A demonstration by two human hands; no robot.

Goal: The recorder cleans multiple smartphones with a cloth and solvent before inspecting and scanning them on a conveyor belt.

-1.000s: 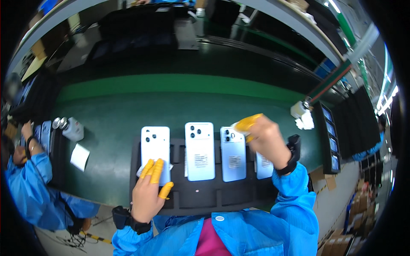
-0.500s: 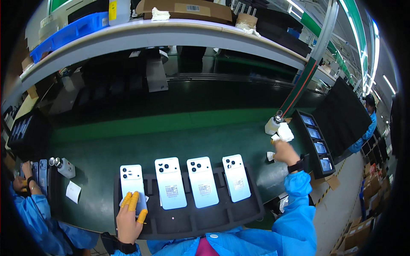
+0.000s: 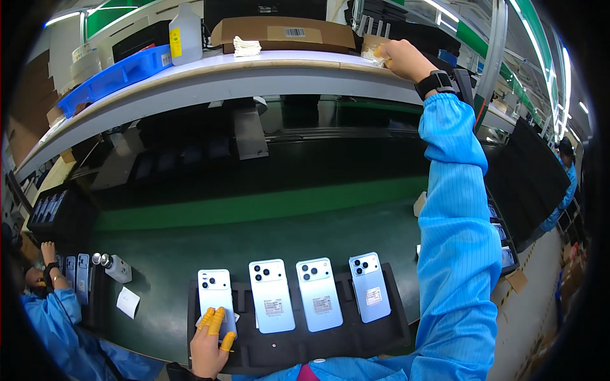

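Note:
Four pale blue smartphones lie back up in a row along a black compartment tray [image 3: 298, 355]. On the lower part of the leftmost smartphone [image 3: 215, 279] rests my left hand [image 3: 208, 348], its yellow-cotted fingers spread over the back. A small white tab pokes out beside that phone. The other phones, second [image 3: 272, 295], third [image 3: 319, 295] and rightmost [image 3: 370, 289], bear white labels. My right hand [image 3: 406, 58] is stretched up to the shelf, fingers closed at a tan bundle [image 3: 372, 46] with pale material under it. What it pinches is hidden.
The shelf [image 3: 286, 60] holds a blue bin [image 3: 114, 76], a plastic jug [image 3: 185, 38], a cardboard box [image 3: 286, 35] and folded white cloths [image 3: 246, 46]. A metal-capped bottle [image 3: 118, 268] and white paper [image 3: 128, 302] stand left. A co-worker's hand [image 3: 49, 253] is beyond. Phone trays flank the bench.
My right hand has moved from beside the bottle and white wipes on the bench up to the shelf. The view has tilted upward. My left hand stays on the leftmost phone.

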